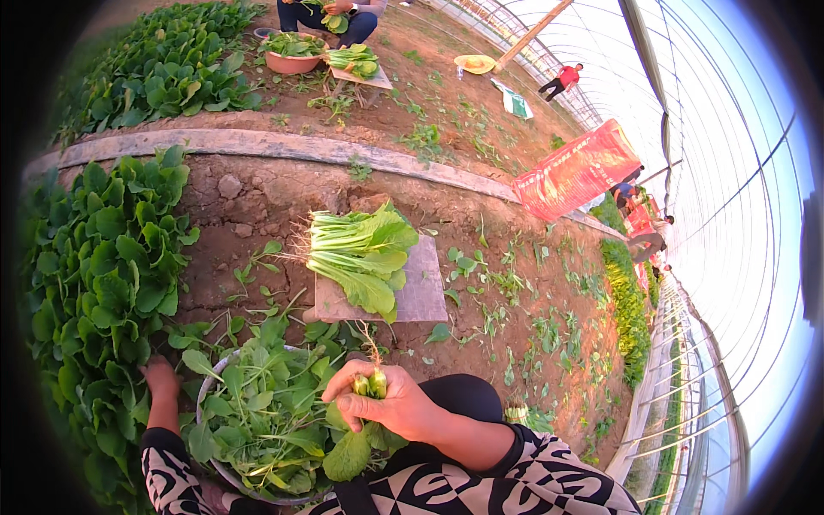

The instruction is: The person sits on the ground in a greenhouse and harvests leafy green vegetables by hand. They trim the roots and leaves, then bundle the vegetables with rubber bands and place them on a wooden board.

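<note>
My right hand (393,402) is closed around a small bunch of leafy greens (370,383), with the pale stem bases and thin roots pointing up. Its leaves hang below the hand, over a round basin (212,386) heaped with loose greens (264,405). At the left, my left hand (161,376) reaches into the edge of a dense bed of growing greens (116,257); its fingertips are hidden among the leaves. In front of me, a neat pile of rooted greens (360,251) lies on a low wooden board (421,283), roots to the left.
A concrete strip (290,145) crosses the soil beyond the board. Past it, another person (335,13) sits by a pink basin (290,63) and a board of greens (354,61). A red sack (579,170) stands at the right. Loose leaves (502,283) litter the ground.
</note>
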Available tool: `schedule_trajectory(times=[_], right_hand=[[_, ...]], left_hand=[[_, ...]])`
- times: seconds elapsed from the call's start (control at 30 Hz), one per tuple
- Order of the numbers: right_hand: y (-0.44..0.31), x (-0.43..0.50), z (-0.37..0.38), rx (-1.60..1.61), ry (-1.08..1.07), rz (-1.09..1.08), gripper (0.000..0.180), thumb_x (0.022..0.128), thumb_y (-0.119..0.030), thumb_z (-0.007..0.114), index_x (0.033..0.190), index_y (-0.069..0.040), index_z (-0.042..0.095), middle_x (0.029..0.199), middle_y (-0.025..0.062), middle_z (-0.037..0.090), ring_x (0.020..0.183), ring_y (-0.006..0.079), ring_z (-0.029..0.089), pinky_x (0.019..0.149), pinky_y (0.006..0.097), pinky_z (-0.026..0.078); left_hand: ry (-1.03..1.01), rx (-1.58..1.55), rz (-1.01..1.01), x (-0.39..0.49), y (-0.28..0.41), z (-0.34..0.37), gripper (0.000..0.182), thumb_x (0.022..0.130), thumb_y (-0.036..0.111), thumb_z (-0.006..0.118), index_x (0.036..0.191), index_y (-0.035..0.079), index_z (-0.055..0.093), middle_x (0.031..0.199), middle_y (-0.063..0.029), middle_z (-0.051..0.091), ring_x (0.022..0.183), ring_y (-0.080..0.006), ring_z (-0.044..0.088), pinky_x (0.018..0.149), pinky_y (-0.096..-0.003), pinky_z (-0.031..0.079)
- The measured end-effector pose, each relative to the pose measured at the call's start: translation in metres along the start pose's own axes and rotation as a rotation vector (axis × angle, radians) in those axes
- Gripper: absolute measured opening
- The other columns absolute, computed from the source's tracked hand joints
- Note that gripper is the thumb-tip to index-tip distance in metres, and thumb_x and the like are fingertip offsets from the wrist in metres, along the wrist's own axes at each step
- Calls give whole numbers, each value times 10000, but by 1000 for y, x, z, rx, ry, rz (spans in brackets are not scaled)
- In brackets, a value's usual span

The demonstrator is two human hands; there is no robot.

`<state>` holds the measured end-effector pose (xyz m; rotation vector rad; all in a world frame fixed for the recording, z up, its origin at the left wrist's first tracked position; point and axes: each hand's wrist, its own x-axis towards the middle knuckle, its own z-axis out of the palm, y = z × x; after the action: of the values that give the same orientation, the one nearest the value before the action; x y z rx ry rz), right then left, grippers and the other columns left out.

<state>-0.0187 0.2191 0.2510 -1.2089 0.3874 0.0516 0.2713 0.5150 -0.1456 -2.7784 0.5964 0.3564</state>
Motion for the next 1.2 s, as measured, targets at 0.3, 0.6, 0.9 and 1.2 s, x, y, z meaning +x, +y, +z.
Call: schedule_trajectory(times=[0.3, 0.6, 0.9, 1.2], right_hand=[[-6, 16, 1, -26, 8, 54, 229, 956, -186, 615, 1062, 17, 598, 787, 46, 564, 688, 110, 534, 620, 262, 443], [-8, 19, -3, -50, -30, 72, 224, 954, -173, 615, 1070, 16, 591, 874, 37, 564, 700, 97, 536, 626, 252, 463], [-7, 17, 3, -69, -56, 25, 249, 958, -201, 611, 1070, 20, 591, 792, 53, 569, 695, 112, 536, 625, 270, 443], [-3, -5, 1, -68, -102, -123, 216, 965, -162, 595, 1071, 26, 583, 809, 33, 551, 665, 99, 530, 622, 247, 453]], left_hand=[[-123, 393, -93, 48, -16, 70, 376, 924, 224, 439, 1231, 61, 583, 1230, -137, 603, 1188, -287, 508, 949, -414, 385], [12, 141, -121, 59, -51, 151, 249, 906, 165, 519, 1127, 92, 606, 944, -77, 705, 824, -232, 691, 719, -366, 531], [-278, -45, -136, 54, -37, 69, 201, 817, 172, 630, 990, 78, 675, 966, -140, 699, 869, -295, 686, 706, -415, 553], [-82, -555, 266, 9, 14, -134, 389, 697, 206, 725, 1027, 9, 663, 951, -205, 683, 881, -330, 671, 730, -420, 533]])
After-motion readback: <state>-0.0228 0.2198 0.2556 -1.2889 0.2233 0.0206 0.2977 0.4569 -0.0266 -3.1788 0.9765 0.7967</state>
